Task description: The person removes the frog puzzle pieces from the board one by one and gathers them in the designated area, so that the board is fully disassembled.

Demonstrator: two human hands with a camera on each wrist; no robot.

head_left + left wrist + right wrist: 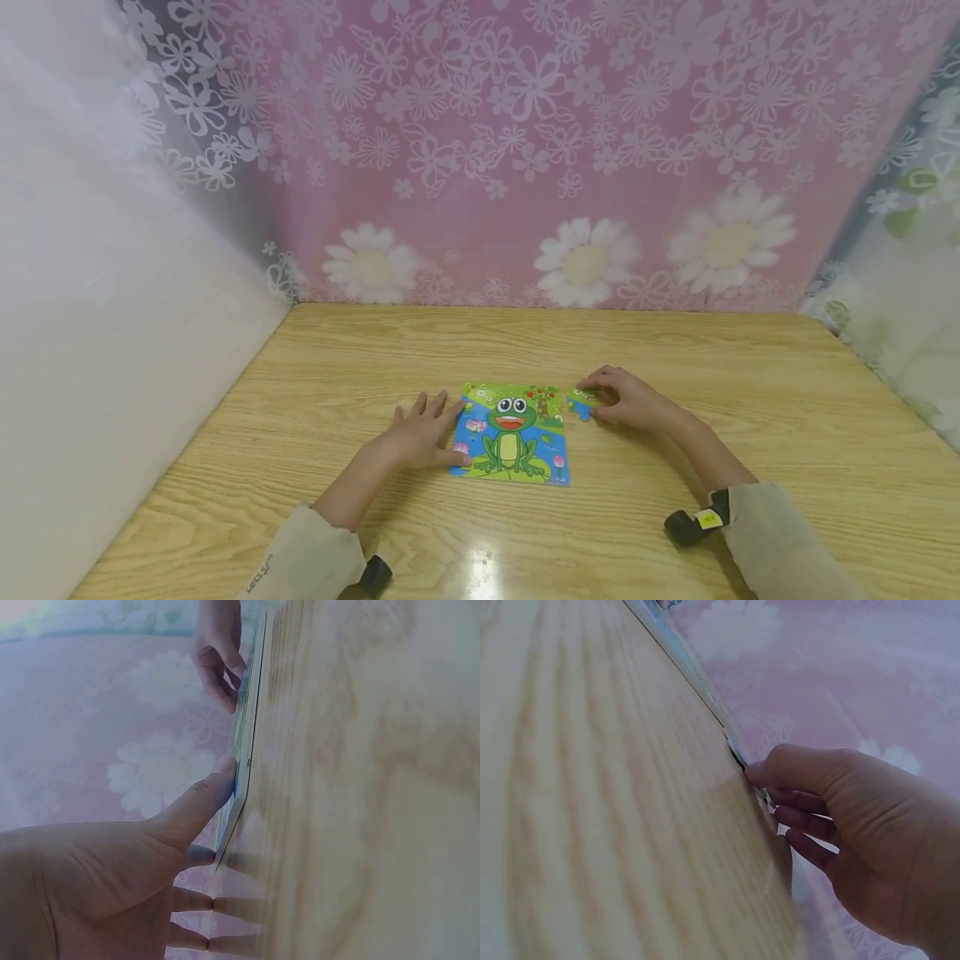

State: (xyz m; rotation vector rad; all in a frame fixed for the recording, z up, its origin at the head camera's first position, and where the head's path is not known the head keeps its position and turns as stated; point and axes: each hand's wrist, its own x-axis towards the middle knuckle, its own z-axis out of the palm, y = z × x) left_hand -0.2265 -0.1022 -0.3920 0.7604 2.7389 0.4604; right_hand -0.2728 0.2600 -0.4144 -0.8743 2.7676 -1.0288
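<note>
Frog puzzle (509, 447) on counter (675, 350), one piece apart

The left hand (420, 437), fingers spread, touches the puzzle's left side. The right hand (628, 402) pinches a loose piece (580, 407) just beside the puzzle's upper right edge.

The frog puzzle (508, 446) lay flat on the desk (495, 342); a green-and-blue piece (580, 405) was positioned separately, beside its right edge.
</note>
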